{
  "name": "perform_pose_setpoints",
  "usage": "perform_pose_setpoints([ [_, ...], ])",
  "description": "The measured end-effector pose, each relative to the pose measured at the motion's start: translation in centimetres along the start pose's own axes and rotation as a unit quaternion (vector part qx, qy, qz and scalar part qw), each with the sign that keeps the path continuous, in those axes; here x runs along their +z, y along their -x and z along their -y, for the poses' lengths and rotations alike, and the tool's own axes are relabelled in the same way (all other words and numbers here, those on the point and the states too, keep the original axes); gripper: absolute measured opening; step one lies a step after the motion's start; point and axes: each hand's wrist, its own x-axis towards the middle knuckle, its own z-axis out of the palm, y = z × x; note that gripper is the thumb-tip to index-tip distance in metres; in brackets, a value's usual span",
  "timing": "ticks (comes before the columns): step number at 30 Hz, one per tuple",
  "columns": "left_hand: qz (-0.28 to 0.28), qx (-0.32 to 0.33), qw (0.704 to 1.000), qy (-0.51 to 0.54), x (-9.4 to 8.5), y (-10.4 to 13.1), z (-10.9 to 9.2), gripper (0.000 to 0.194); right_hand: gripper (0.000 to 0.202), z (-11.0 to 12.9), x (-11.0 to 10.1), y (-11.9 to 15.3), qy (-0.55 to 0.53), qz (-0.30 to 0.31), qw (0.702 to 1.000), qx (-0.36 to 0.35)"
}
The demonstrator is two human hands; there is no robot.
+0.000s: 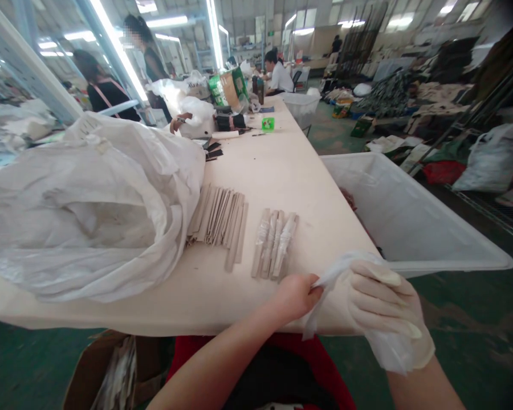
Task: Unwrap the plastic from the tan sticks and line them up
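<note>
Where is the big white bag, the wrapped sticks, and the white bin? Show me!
big white bag (89, 210), head view, on its crumpled middle.
wrapped sticks (276, 242), head view, on the middle of the small bundle.
white bin (410, 222), head view, on its bare inner wall.

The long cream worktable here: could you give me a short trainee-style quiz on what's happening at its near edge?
1. True or false: the right hand wears a thin translucent plastic glove.
2. What does the bare left hand pinch?
3. Which lies nearer the hands: A, the film-wrapped tan flat sticks, or B, the loose fanned tan flat sticks?

Key: 1 true. 2 The glove's loose edge. 3 A.
</note>
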Motion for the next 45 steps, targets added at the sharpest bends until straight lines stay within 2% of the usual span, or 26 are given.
perform_pose_setpoints([
  [2, 0.028, -0.024, 0.999, 0.025, 0.2, 0.5, 0.7, 0.03, 0.021, 0.8, 0.3, 0.1, -0.174, 0.066, 0.982, 0.0],
  [4, 0.067, -0.047, 0.995, 0.059, 0.2, 1.3, 1.6, 0.031, 0.015, 1.5, 0.7, -0.1, -0.282, 0.088, 0.955, -0.003],
  [8, 0.122, -0.102, 0.979, 0.128, -0.1, 3.4, 2.8, 0.035, 0.015, 1.8, 1.2, -0.9, -0.301, 0.048, 0.952, -0.004],
  [13, 0.113, -0.128, 0.977, 0.128, -1.9, 6.1, 3.5, 0.031, 0.013, 1.9, 1.1, -1.3, -0.273, 0.022, 0.961, -0.043],
  [15, 0.083, -0.13, 0.984, 0.09, -3.0, 6.8, 3.4, 0.036, 0.015, 1.9, 1.2, -1.1, -0.258, 0.01, 0.964, -0.059],
  [17, 0.014, -0.123, 0.992, 0.039, -4.2, 7.2, 2.6, 0.04, 0.013, 1.5, 1.3, -1.1, -0.232, -0.005, 0.97, -0.067],
  [20, -0.082, -0.056, 0.995, -0.004, -5.4, 7.1, -0.1, 0.029, 0.015, 0.1, 1.7, -1.7, -0.183, -0.029, 0.98, -0.074],
  [24, -0.124, 0.042, 0.991, -0.003, -5.9, 6.1, -4.4, 0.026, 0.008, -2.0, 2.7, -3.1, -0.096, -0.055, 0.989, -0.097],
  [27, -0.149, 0.051, 0.987, -0.042, -5.6, 4.8, -5.9, 0.026, 0.017, -3.1, 3.4, -3.8, -0.032, -0.069, 0.987, -0.139],
  [31, -0.171, 0.04, 0.976, -0.128, -4.9, 3.6, -5.7, 0.016, 0.025, -4.0, 3.1, -4.5, -0.001, -0.061, 0.984, -0.165],
  [37, -0.283, 0.078, 0.938, -0.184, -4.8, 4.1, -5.1, 0.02, 0.029, -4.9, 1.9, -5.6, -0.013, -0.039, 0.984, -0.173],
  [39, -0.265, 0.087, 0.934, -0.221, -4.7, 4.2, -5.1, 0.016, 0.031, -5.1, 1.8, -5.8, -0.01, -0.037, 0.984, -0.172],
  [42, -0.216, 0.065, 0.946, -0.233, -4.4, 3.9, -4.9, 0.012, 0.032, -5.4, 1.8, -6.0, -0.004, -0.044, 0.983, -0.177],
  [45, -0.216, 0.043, 0.955, -0.197, -4.2, 3.7, -4.6, 0.012, 0.03, -5.5, 1.7, -6.0, 0.048, -0.101, 0.973, -0.204],
])
